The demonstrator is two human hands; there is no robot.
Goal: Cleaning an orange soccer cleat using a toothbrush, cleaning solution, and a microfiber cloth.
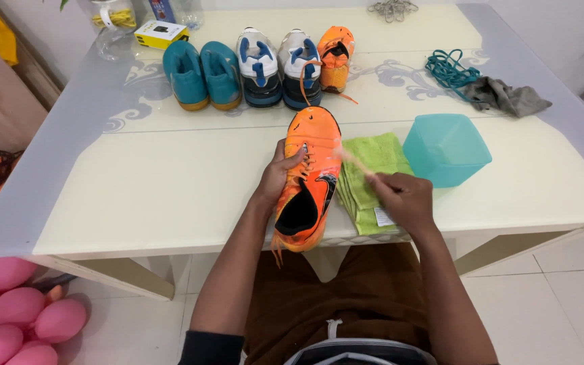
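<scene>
Filling most of the frame is a pale cream table (170,182) with a glossy top, grey scroll patterns near its far edge and greyish bands down the sides, standing on a white tiled floor (555,297). At the centre of the picture, near the table's front edge, an orange shoe (309,179) lies toe away from the person, its heel overhanging the edge. The left hand (280,172) is wrapped around the shoe's left side, fingers curled over the laces, gripping it firmly. The right hand (400,196) is closed in a fist around a thin pale stick-like handle (356,163), whose blurred tip reaches the shoe's right side; what sort of tool it is cannot be told. Under that hand lies a folded green towel (373,162), just beside the shoe, and right of it sits a teal plastic tub (446,149). Along the upper middle of the frame stand a pair of teal shoes (202,74), a pair of white and blue shoes (280,66) and a second orange shoe (336,57). At the upper right lie teal laces (449,67) touching a grey rag (508,96). A yellow box (160,32) sits at the upper left. Pink balloons (15,314) crowd the lower left on the floor.
</scene>
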